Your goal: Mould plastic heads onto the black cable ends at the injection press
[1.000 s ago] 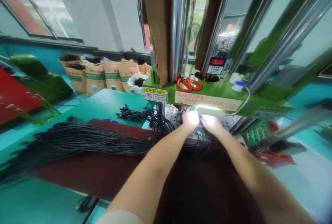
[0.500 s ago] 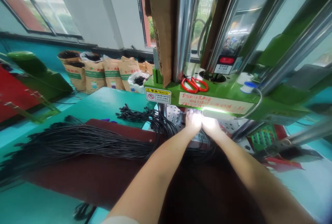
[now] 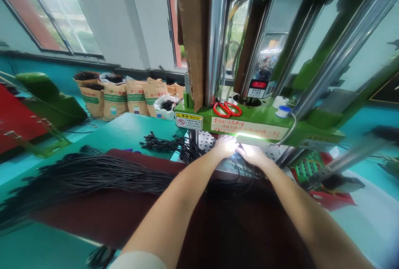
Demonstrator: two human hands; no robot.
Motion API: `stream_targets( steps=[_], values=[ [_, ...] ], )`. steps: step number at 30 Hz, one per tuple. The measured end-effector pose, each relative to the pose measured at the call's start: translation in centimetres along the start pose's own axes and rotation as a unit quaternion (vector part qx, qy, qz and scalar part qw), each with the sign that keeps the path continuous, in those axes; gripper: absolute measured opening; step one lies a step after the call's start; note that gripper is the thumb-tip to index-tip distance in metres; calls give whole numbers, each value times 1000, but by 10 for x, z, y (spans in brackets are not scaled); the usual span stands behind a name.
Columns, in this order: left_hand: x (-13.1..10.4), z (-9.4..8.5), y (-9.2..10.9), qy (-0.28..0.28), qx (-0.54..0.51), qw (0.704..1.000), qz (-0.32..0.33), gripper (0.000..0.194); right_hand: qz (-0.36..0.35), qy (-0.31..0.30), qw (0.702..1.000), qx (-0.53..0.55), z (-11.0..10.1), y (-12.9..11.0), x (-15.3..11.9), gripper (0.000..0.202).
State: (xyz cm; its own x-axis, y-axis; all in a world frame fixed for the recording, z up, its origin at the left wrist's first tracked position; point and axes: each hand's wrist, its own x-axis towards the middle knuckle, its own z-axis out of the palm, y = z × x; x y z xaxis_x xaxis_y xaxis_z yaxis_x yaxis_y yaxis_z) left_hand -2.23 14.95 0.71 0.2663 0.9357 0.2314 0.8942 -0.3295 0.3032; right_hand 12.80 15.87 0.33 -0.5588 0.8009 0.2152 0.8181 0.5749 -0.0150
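My left hand (image 3: 226, 146) reaches under the green press plate (image 3: 199, 111), above the machine's metal bed. Close beside it on the right is my right hand (image 3: 251, 152), under the bright work lamp (image 3: 258, 139). The plate edge and glare hide the fingers of both hands, so what they hold cannot be made out. Thin black cables (image 3: 245, 171) hang in loops just below my hands, over the front edge of the bed. To the left, a long bundle of black cables (image 3: 118, 173) lies across a dark red board (image 3: 93, 204).
Red-handled scissors (image 3: 227, 109) and a blue-and-white spool (image 3: 283, 111) rest on the press plate. Steel columns (image 3: 215, 40) rise from it. More cable ends (image 3: 165, 141) pile left of the bed. A green button panel (image 3: 308, 167) stands at right; paper sacks (image 3: 115, 98) line the wall.
The view has tilted up and shifted slightly, so the machine appears a little further left. My left forearm has swung left, and both hands remain close together under the plate.
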Motion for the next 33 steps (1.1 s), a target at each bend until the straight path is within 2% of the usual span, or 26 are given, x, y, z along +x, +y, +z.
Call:
stream_targets(
  steps=[3, 6, 14, 22, 28, 33],
  values=[
    [-2, 7, -11, -13, 1, 999, 37, 46, -9, -24, 1000, 0, 5, 5, -2, 38],
    [-1, 16, -16, -26, 1, 999, 41, 57, 7, -44, 999, -2, 7, 5, -1, 40],
    [11, 22, -20, -63, -9, 998, 25, 61, 49, -108, 993, 3, -3, -4, 12, 33],
    [1, 8, -29, -69, -3, 997, 18, 67, 66, -74, 995, 19, -14, 3, 0, 43],
    [-7, 12, -30, -40, -12, 999, -1, 64, 69, -62, 995, 23, -2, 12, -6, 46],
    [-3, 15, -31, -65, -26, 997, -23, 64, 73, -47, 996, 36, 8, 15, 0, 47]
  ],
)
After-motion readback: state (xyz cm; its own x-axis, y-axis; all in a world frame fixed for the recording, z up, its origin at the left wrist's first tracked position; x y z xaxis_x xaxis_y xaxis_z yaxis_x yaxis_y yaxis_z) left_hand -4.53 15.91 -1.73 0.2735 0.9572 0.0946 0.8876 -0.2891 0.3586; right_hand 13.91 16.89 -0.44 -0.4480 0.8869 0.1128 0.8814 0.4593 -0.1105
